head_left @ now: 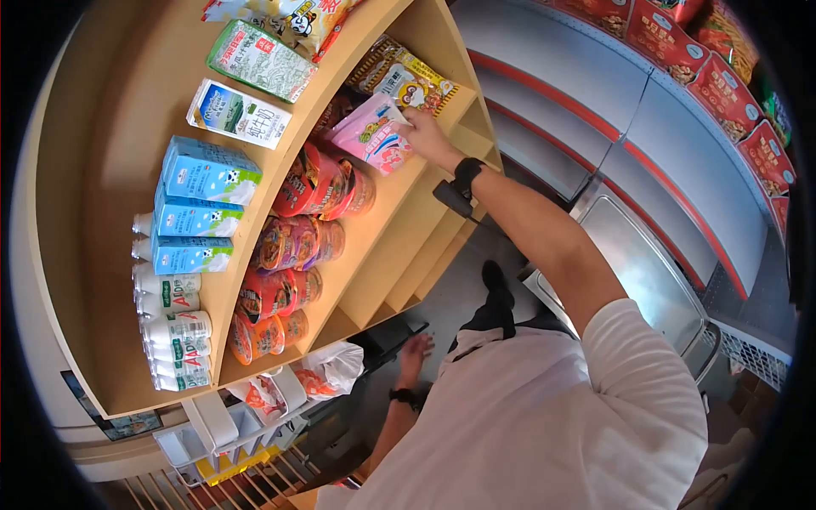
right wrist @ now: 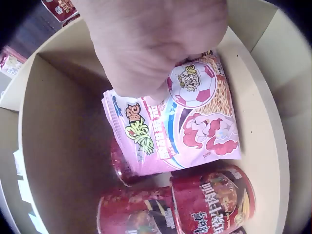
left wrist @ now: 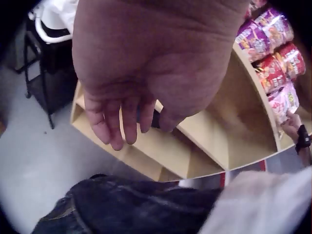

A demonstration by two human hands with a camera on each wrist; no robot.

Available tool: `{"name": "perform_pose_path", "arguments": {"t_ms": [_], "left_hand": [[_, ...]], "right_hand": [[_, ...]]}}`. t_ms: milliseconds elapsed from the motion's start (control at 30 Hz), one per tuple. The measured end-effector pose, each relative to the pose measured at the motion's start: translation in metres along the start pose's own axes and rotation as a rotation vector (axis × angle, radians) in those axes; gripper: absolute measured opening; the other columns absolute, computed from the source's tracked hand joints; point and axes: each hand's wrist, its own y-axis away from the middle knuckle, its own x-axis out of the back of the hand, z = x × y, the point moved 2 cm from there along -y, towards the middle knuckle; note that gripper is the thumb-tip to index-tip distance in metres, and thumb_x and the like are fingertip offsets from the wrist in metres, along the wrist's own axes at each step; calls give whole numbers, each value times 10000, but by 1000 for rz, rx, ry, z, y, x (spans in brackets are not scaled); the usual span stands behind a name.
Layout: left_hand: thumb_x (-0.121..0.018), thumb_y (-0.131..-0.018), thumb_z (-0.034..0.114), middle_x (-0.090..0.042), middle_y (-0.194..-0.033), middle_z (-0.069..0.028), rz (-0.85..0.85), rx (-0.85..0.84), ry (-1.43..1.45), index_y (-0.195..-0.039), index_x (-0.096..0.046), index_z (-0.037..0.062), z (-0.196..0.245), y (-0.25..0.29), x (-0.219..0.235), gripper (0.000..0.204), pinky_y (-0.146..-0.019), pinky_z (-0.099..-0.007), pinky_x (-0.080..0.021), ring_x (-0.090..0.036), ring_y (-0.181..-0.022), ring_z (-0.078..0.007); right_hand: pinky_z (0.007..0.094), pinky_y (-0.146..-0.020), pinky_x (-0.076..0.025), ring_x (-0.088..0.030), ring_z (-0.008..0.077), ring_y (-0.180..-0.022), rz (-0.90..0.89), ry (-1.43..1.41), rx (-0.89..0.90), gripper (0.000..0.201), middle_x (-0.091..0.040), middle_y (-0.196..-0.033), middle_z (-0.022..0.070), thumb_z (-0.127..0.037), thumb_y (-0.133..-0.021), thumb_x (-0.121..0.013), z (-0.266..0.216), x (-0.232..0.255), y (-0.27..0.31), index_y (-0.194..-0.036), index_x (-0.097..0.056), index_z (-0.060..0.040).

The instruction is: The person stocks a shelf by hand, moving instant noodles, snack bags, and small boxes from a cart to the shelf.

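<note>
My right hand [head_left: 427, 136] pinches the edge of a pink bag of crispy noodle snack [head_left: 371, 134] on the wooden shelf. In the right wrist view the bag [right wrist: 163, 139] shows a cartoon pony and a ball, and the hand [right wrist: 156, 46] covers its upper edge. Red instant noodle cups [right wrist: 212, 200] stand right beside the bag. A yellow and brown snack packet [head_left: 408, 76] lies on its other side. Low beside my body, my left hand [head_left: 414, 357] hangs with loose fingers and nothing in it; the left wrist view shows its palm [left wrist: 156, 58].
Blue milk cartons [head_left: 208, 178], a white milk carton [head_left: 238, 115] and white bottles [head_left: 178, 340] line the neighbouring shelf. Orange noodle cups [head_left: 255, 340] stand farther along. A metal-topped table [head_left: 625, 255] and a red-edged rack [head_left: 586, 119] are on the right.
</note>
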Motion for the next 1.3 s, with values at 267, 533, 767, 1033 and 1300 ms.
{"name": "perform_pose_path", "arguments": {"t_ms": [267, 533, 767, 1033, 1300], "left_hand": [[-716, -954, 141, -630, -1300, -93, -64, -530, 43, -1383, -523, 54, 219, 12, -94, 479, -1016, -374, -483, -581, -1236, -216], [-723, -922, 25, -626, -1310, -85, -174, -560, 393, -1377, -524, 3, 251, 3, -105, 497, -1030, -337, -480, -607, -1176, -167], [-686, -941, 10, -634, -1290, -92, -28, -535, 520, -1369, -518, 11, 232, 22, -80, 460, -1002, -345, -504, -634, -1136, -169], [-712, -919, -5, -666, -1241, -91, 69, -506, 548, -1314, -575, -7, 221, 46, -71, 418, -986, -322, -504, -652, -1089, -155], [-693, -931, 9, -625, -1304, -107, 85, -476, 541, -1381, -506, -5, 199, 36, -52, 488, -1015, -359, -505, -630, -1156, -186]], "right_hand": [[272, -700, -468, -542, 46, -807, -235, -248, -125, 122, -617, -871, -22, -146, -1010, -626, -47, 58, 87, -1046, -603, -33], [337, -720, -485, -567, 110, -801, -652, 153, -181, 184, -633, -845, 56, -185, -990, -637, -59, 31, 166, -1007, -568, -15], [300, -793, -518, -650, 153, -859, -567, 26, 37, 150, -687, -905, 68, -98, -940, -663, -59, 33, 74, -1077, -628, -50], [466, -1181, -359, -397, 437, -1414, 6, 192, 264, 976, -391, -1474, 342, -155, -762, -808, -53, -60, -31, -1515, -219, 39], [536, -1194, -291, -291, 539, -1380, -172, 291, 254, 1128, -317, -1440, 372, -230, -679, -779, -26, -102, -76, -1544, -110, 48]]}}
